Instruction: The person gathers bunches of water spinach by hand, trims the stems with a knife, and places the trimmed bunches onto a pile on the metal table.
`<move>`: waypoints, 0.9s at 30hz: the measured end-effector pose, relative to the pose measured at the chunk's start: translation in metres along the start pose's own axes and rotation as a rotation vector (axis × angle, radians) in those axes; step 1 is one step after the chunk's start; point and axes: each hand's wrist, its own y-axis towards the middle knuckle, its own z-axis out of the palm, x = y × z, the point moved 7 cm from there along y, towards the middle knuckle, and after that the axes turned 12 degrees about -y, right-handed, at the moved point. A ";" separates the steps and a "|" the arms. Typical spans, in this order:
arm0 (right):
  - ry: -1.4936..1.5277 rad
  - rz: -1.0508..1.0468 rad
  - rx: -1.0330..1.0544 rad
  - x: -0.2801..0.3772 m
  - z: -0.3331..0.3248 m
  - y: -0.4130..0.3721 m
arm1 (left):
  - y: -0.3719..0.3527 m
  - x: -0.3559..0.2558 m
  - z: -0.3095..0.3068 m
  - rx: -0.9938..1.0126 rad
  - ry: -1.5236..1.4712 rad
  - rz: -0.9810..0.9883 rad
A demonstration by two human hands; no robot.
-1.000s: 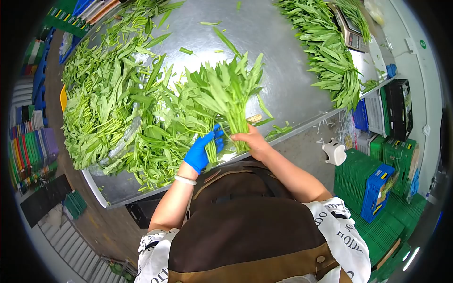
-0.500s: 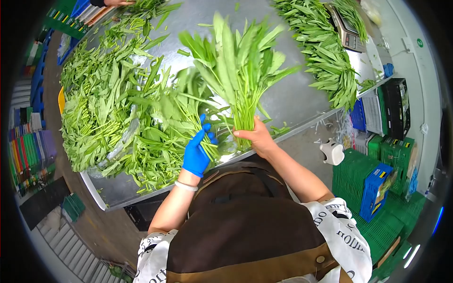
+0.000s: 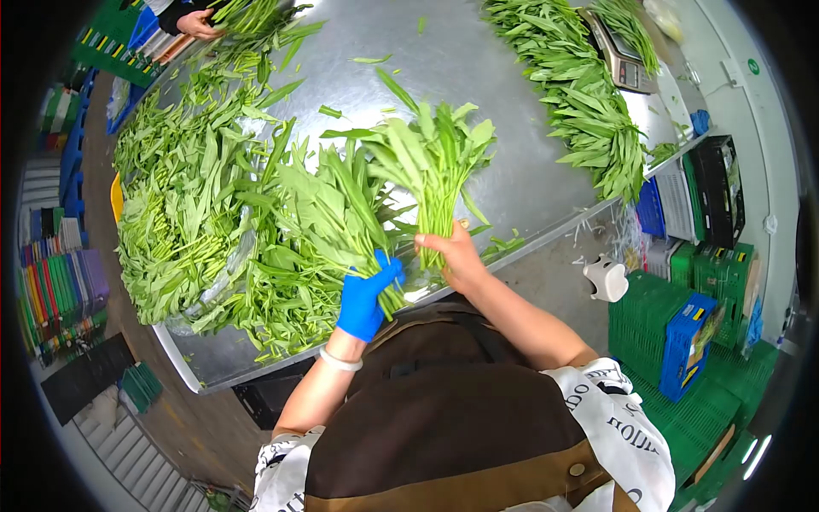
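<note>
In a blue glove, my left hand is closed around the stems of a bunch of water spinach, whose long leaves point away from me. My bare right hand grips a second water spinach bunch by its pale stems, thumb across the front. The two bunches are side by side over the near edge of the metal table, their leaves partly overlapping. Left of them lies a large loose heap of the same greens. Some stem ends are hidden by my fingers.
Several laid-out bunches line the table's right side, beside a scale with greens on it. Another person's hand holds greens at the far left. Green crates and a blue crate stand at right.
The bunch in my right hand has come down, its leaves now lower and nearer me. My left hand has shifted slightly right and down with its bunch. The other person's hand shows more.
</note>
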 end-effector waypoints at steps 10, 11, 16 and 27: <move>-0.084 -0.076 0.041 0.027 -0.005 -0.013 | 0.023 -0.068 -0.049 -0.190 0.449 0.364; -0.114 -0.084 0.054 0.029 0.000 -0.015 | 0.022 -0.067 -0.040 -0.190 0.363 0.307; -0.250 -0.115 0.073 0.021 0.017 -0.020 | 0.026 -0.040 0.007 -0.228 0.241 0.293; -0.087 -0.045 0.000 0.011 0.013 -0.020 | 0.031 -0.020 0.006 -0.176 0.148 0.242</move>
